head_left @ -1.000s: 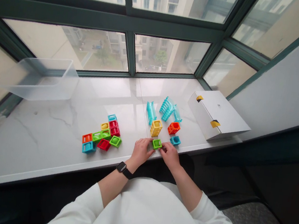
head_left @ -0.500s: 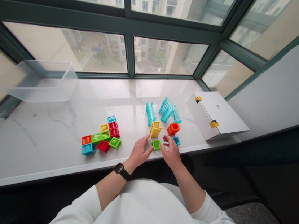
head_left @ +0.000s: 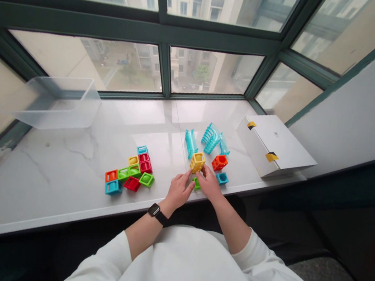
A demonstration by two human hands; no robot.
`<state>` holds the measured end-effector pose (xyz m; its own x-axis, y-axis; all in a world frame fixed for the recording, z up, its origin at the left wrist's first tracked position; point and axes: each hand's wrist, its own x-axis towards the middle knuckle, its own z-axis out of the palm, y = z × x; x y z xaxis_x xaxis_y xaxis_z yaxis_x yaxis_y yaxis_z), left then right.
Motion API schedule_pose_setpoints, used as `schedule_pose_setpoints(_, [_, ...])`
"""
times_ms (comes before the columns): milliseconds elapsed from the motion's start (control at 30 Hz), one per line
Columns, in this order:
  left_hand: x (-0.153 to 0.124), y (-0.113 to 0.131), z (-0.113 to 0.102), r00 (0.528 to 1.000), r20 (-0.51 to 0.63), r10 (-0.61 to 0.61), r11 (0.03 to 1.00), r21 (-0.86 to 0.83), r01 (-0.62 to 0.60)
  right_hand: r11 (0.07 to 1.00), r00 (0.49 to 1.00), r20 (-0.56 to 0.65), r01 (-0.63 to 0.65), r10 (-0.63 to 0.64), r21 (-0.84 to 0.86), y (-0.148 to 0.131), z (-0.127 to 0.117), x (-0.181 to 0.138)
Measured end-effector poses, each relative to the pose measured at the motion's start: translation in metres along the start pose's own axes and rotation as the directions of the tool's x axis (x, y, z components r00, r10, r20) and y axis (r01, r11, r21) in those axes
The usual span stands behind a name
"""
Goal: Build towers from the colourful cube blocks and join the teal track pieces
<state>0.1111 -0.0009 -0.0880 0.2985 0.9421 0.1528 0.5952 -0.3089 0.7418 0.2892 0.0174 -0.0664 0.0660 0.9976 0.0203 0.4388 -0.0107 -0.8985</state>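
Observation:
A yellow openwork block [head_left: 197, 162] stands upright on the white ledge in front of me. My right hand [head_left: 210, 185] has its fingers at the block's lower right side and its thumb across the front, closed on it. My left hand [head_left: 178, 191] reaches to the block's lower left with fingers stretched and thumb apart; whether the fingertip touches is hard to tell. A green block [head_left: 197, 183] lies between my hands, partly hidden by them. Just right of my right hand are an orange-red block [head_left: 219, 162] and a blue block [head_left: 222, 178].
Clear turquoise track pieces [head_left: 211, 138] lie behind the yellow block. Several coloured blocks [head_left: 134, 170] form a cluster to the left. A clear plastic bin [head_left: 56, 117] stands at the far left, a white box [head_left: 276, 144] at the right. The ledge's front edge [head_left: 71, 220] runs before me.
My right hand has moved left and inward, over part of the green block, to the yellow block. My left hand stays close by. The view has shifted slightly.

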Motion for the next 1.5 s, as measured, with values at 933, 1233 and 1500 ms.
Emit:
schedule_pose_setpoints(933, [-0.039,-0.008,-0.090,0.964,-0.264,0.032,0.996,-0.068,-0.052,0.923,0.889,-0.265,0.383,-0.373,-0.015,-0.073,-0.029,-0.045])
schedule_pose_setpoints(1233, [-0.040,-0.070,-0.167,0.923,-0.380,-0.064,0.841,0.477,0.255,0.888,0.866,0.197,0.450,-0.460,0.094,-0.099,0.034,-0.029])
schedule_pose_setpoints(1500, [-0.037,-0.086,-0.148,0.965,-0.238,-0.113,0.798,0.556,0.231,0.905,0.823,0.443,0.422,-0.357,-0.055,-0.085,0.122,-0.017])
